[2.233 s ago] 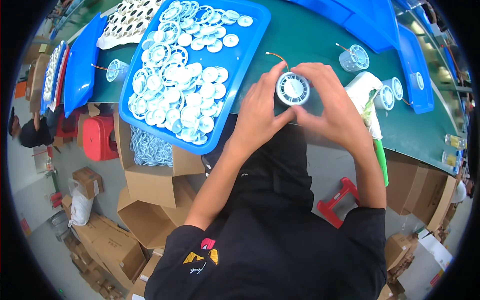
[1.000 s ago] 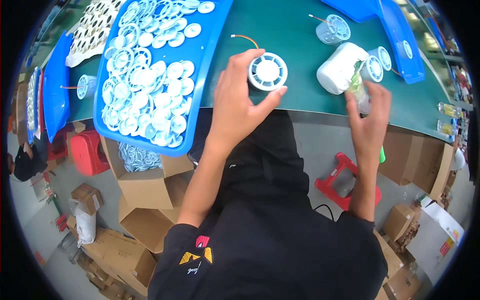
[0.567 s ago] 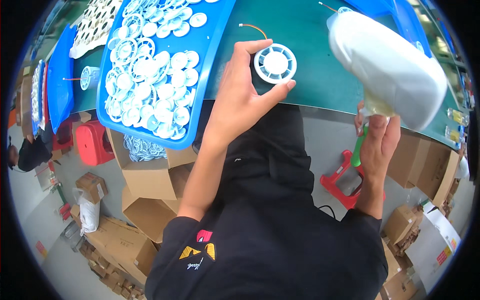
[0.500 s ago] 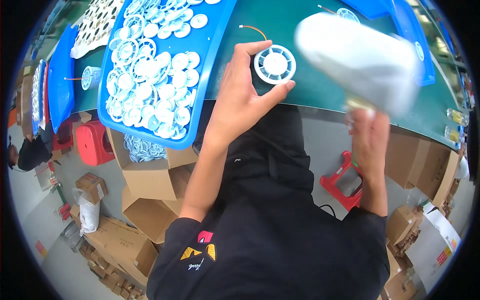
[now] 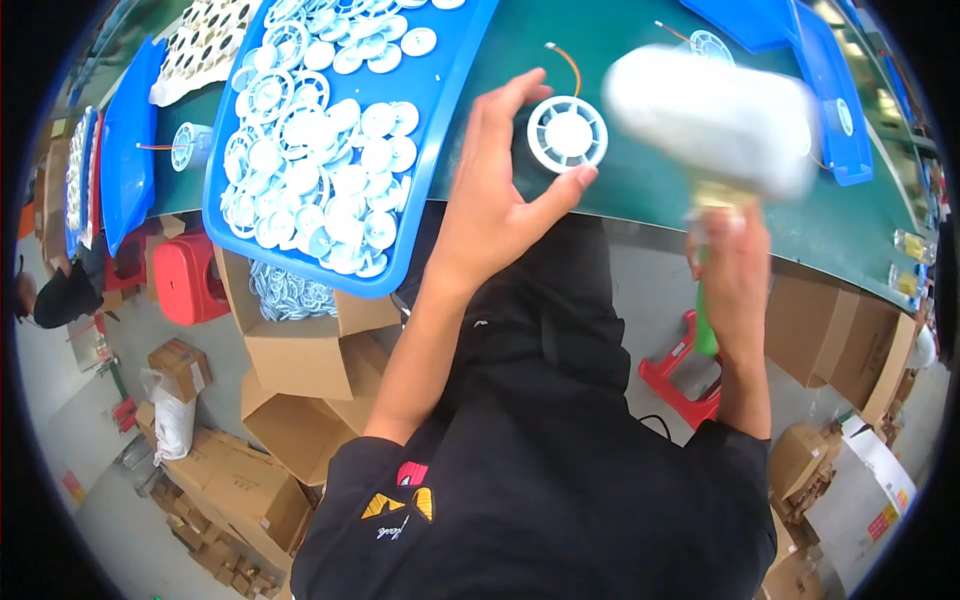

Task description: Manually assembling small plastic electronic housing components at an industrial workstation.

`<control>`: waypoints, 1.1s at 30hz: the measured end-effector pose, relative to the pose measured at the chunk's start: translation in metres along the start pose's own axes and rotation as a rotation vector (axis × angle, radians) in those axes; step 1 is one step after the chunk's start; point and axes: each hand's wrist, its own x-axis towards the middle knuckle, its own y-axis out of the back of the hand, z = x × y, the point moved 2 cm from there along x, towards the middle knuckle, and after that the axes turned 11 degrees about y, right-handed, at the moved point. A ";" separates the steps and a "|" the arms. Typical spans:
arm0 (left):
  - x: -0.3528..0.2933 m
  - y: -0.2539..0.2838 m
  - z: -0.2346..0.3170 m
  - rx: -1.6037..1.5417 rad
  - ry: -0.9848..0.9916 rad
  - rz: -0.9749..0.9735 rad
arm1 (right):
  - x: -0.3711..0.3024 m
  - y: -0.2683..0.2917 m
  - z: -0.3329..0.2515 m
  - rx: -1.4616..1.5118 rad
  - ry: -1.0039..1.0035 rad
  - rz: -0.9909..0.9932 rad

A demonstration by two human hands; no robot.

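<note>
Your left hand [image 5: 495, 200] is at the upper centre of the frame, fingers spread and curved around the left side of a pale round fan [image 5: 567, 134]. Your thumb tip is at the fan's lower right rim, your forefinger near its upper left; you can't tell how firmly either presses. The fan sits on the green table [image 5: 640, 185], spoked face up, and a thin orange wire [image 5: 576, 75] curls up from its top edge.

Your right hand [image 5: 735, 270], right of centre, has its fingers closed around the handle of a mallet [image 5: 705, 120]. The mallet's fat white head is blurred, tilted and just to the right of the fan; the green end of the handle [image 5: 706, 325] shows below your fingers.

At the upper left, a blue tray [image 5: 437, 95] holds a heap of pale discs and rings [image 5: 300, 130]. Left of it lies a cup with a wire [image 5: 190, 147]; another cup [image 5: 711, 45] is partly hidden behind the mallet head. Below the tray, an open cardboard box [image 5: 295, 365] holds more small pale pieces [image 5: 290, 292].
</note>
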 end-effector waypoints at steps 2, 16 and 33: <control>-0.003 0.002 0.000 0.020 0.017 -0.012 | 0.002 0.002 -0.011 0.040 -0.041 -0.016; -0.004 0.001 -0.002 0.037 -0.022 0.027 | 0.010 -0.015 -0.016 -0.017 0.136 0.008; -0.006 -0.002 0.002 0.084 -0.144 0.096 | 0.005 -0.012 -0.008 0.174 0.128 0.148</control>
